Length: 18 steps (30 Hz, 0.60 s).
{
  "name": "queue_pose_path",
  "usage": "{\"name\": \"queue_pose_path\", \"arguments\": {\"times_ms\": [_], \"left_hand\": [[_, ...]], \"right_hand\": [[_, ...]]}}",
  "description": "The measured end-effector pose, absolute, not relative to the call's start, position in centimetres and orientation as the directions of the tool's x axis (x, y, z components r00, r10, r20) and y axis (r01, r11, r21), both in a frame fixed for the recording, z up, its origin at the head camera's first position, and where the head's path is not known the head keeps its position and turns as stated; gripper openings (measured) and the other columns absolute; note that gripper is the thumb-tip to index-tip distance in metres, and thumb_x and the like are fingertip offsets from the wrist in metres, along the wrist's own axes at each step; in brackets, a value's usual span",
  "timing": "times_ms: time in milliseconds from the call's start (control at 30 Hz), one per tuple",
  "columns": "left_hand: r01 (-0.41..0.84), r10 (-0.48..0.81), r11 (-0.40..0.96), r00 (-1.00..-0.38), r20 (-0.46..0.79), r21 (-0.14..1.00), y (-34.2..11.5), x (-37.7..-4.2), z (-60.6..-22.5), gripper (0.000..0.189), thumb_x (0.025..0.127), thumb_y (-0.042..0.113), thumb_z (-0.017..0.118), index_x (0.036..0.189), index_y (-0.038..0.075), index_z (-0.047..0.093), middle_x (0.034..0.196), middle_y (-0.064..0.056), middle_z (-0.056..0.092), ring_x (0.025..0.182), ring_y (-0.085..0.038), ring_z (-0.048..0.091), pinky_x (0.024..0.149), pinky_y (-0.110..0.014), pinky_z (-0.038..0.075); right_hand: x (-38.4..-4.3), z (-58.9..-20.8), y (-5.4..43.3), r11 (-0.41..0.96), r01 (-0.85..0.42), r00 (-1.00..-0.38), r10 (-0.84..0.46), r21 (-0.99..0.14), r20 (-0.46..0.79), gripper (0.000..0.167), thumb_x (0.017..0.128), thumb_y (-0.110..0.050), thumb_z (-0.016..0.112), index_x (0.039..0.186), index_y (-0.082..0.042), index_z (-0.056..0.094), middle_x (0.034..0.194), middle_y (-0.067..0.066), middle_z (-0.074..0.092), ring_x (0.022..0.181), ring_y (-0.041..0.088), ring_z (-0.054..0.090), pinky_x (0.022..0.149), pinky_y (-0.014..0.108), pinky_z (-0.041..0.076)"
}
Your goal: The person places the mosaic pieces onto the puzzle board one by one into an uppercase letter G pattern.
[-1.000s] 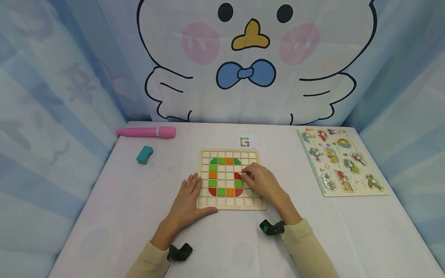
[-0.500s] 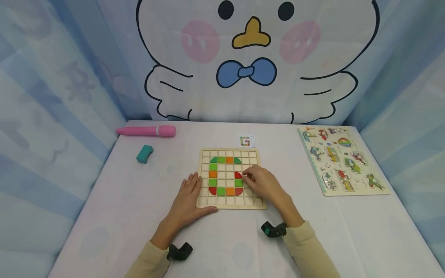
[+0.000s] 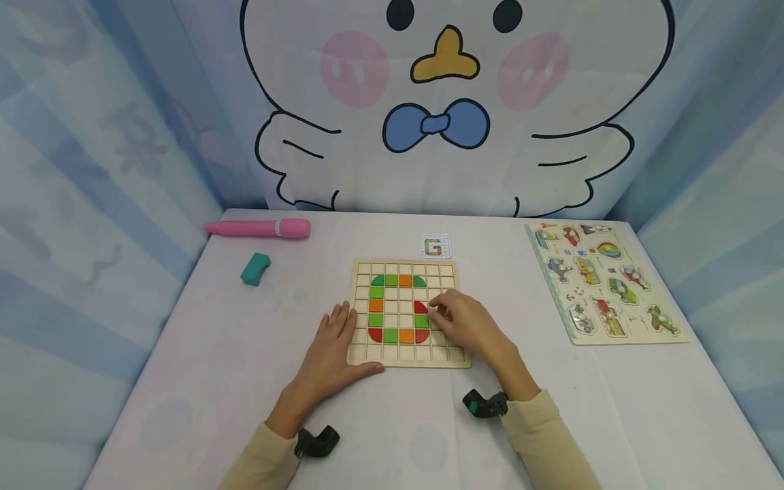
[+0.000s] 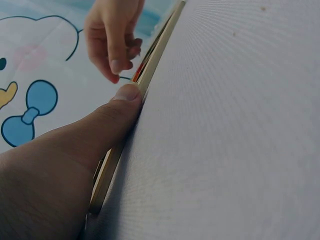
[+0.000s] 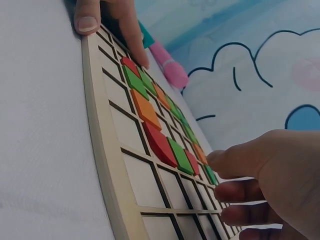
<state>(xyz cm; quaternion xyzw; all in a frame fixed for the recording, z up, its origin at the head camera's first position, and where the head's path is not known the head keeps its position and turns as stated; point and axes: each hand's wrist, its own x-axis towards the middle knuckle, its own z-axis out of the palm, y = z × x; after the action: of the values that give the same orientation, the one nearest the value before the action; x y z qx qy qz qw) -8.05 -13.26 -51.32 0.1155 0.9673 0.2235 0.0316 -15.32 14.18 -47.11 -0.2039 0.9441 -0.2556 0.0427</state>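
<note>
A wooden grid board [image 3: 367, 356] lies on the table, with red, green and orange tiles set in a G-like outline. My left hand [image 3: 331, 347] rests on its lower left, fingers straight along the left edge and thumb on the front rim. My right hand [image 3: 468, 323] hovers at the right side, thumb and index tips close together beside the red quarter-round tile [image 3: 420, 307]. Below that tile sits a green square tile [image 3: 420, 320]. In the right wrist view the thumb hides the index finger, so whether anything is pinched there is unclear.
A small pattern card [image 3: 435, 246] lies behind the board. At the back left are a pink pen-like object [image 3: 257, 229] and a teal block [image 3: 255, 269]. A picture puzzle board [image 3: 606, 286] lies at the right. Curtains surround the table.
The head view has tilted very slightly. My right hand shifts barely rightward beside the red tile; my left hand stays on the board, and the visible tiles keep their places.
</note>
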Motion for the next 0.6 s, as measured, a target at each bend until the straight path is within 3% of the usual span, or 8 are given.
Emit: {"name": "queue_pose_path", "arguments": {"times_ms": [267,600], "left_hand": [[0.213,0.236,0.874,-0.972,0.002,0.437,-13.2,-8.0,-51.5,0.117,0.077,0.073,0.069,0.156,-0.002,0.027,0.167,-0.019,0.02,0.156,-0.034,0.016,0.128,-0.051,0.015],[0.214,0.238,0.874,-0.971,0.001,0.437,-13.2,-8.1,-51.6,0.117,0.077,0.073,0.069,0.156,-0.001,0.027,0.167,-0.019,0.02,0.157,-0.034,0.016,0.128,-0.051,0.015]], "right_hand": [[-15.0,-46.2,15.2,0.788,-0.369,-0.912,-0.408,-0.492,0.031,0.026,0.093,-0.023,0.07,0.114,-0.008,0.07,0.097,0.001,0.063,0.081,0.013,0.054,0.072,0.029,0.049],[-14.4,-45.5,17.0,0.8,-0.344,-0.925,-0.377,-0.491,0.034,0.03,0.092,-0.022,0.071,0.117,-0.007,0.068,0.108,0.005,0.063,0.096,0.02,0.058,0.082,0.036,0.053]]}}
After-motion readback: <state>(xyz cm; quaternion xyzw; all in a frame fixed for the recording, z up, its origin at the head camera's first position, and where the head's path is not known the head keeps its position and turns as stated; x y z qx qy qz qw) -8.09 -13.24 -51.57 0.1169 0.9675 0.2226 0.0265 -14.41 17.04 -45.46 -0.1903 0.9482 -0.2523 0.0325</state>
